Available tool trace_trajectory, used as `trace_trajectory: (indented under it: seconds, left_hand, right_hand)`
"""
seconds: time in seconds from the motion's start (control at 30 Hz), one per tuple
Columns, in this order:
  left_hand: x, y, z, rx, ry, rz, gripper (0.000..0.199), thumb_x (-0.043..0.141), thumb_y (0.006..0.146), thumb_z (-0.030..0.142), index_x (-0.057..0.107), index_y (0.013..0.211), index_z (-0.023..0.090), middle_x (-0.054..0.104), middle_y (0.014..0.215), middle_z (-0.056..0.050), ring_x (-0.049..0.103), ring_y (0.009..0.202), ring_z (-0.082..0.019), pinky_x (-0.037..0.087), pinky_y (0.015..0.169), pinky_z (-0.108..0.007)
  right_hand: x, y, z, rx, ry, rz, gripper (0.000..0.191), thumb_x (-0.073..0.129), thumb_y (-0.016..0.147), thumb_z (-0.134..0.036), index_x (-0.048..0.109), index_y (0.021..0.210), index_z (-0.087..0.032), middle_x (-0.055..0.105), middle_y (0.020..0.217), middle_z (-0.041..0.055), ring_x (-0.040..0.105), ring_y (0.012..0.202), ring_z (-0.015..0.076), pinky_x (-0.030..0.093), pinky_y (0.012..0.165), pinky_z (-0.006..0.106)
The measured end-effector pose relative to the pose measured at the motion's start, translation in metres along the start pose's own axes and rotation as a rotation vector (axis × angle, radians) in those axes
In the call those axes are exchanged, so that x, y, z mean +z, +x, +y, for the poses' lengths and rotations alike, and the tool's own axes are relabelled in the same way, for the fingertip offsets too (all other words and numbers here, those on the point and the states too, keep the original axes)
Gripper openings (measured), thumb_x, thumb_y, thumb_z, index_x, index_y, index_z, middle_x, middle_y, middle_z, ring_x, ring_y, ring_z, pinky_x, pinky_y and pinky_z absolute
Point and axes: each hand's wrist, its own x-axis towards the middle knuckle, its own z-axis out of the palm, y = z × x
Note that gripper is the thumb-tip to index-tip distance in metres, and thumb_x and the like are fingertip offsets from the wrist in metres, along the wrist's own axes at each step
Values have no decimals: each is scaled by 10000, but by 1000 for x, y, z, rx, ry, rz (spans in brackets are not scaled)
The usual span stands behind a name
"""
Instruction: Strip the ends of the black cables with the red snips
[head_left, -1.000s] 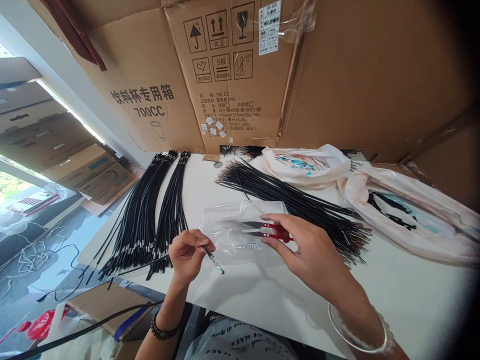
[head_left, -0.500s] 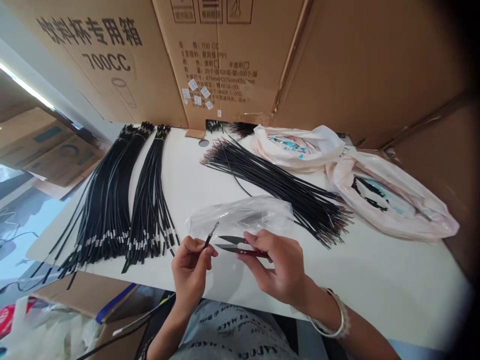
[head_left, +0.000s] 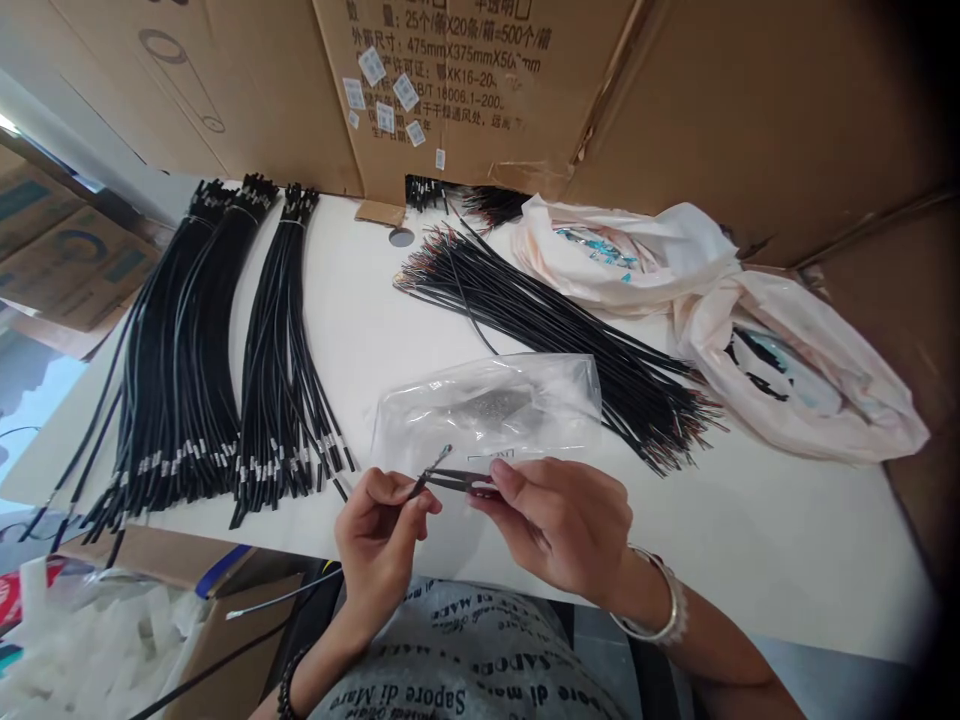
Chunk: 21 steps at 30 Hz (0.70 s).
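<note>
My left hand [head_left: 386, 530] pinches a black cable [head_left: 418, 487] near its end, and a thin, pale stripped tip sticks up past the fingers. Between thumb and fingers my right hand [head_left: 562, 520] grips small dark scissors, thread snips [head_left: 461, 480] by their shape. The blades are nearly together and meet the cable just above my left fingertips. Behind both hands lies a clear plastic bag [head_left: 517, 400] with a mass of small grey pieces inside, too fine to make out.
Bundles of black cables [head_left: 180, 350] with silvery bands lie at the left of the white table [head_left: 345, 300]. More black cables [head_left: 555, 340] with coppery ends lie right of centre. Two pale bags [head_left: 847, 370] sit at the right. Cardboard [head_left: 480, 100] stands along the back.
The snips' blades have come together from spread apart and now reach the cable. My view has tipped downward, so the table things appear higher.
</note>
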Motion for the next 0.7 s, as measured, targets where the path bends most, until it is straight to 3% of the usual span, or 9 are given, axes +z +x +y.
trace_trajectory:
  seconds: [0.33,0.53,0.7]
  left_hand:
    - [-4,-5,-1,101,50,-11,257,634,807,42,448,707,189,626,611,38,557,453,-65,457,405,-137]
    - [-7,-8,-3,195,44,-34,256,607,800,7,451,712,190,633,616,35,633,526,-95,473,418,-139]
    - [-11,-10,-3,295,92,-57,241,613,797,11,467,705,181,677,652,17,659,531,-106,514,447,-163]
  right_hand:
    - [-2,2,-3,8,1,10,69,629,918,-167,571,910,-130,680,613,4,587,501,93,434,469,235]
    - [-7,3,-8,24,24,-5,80,597,943,-190,568,921,-119,662,603,2,563,493,90,411,459,231]
    - [-11,5,-11,40,51,-7,118,625,913,-146,551,822,-151,651,585,-15,554,481,81,410,460,223]
